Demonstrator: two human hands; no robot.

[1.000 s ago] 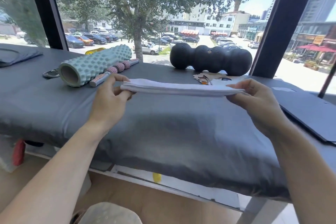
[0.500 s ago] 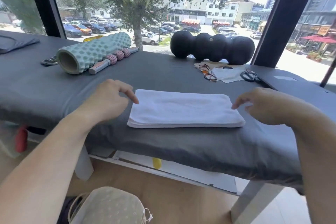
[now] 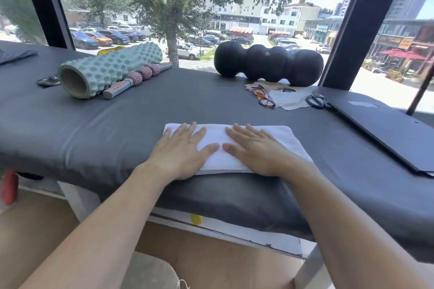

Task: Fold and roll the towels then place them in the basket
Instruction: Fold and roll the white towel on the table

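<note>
Fold done: white towel (image 3: 234, 145) flat on dark worktop (image 3: 117, 124), left hand (image 3: 182, 150) and right hand (image 3: 254, 151) pressing with straight spread fingers; rolling and basketing pending, basket unseen.

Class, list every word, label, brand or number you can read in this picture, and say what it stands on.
None can be read.
Shop signs across the street: lettering too small and blurred.
Pale label on the dark folder: no legible text.
Towel, green foam roller, black roller: no print visible.
</note>
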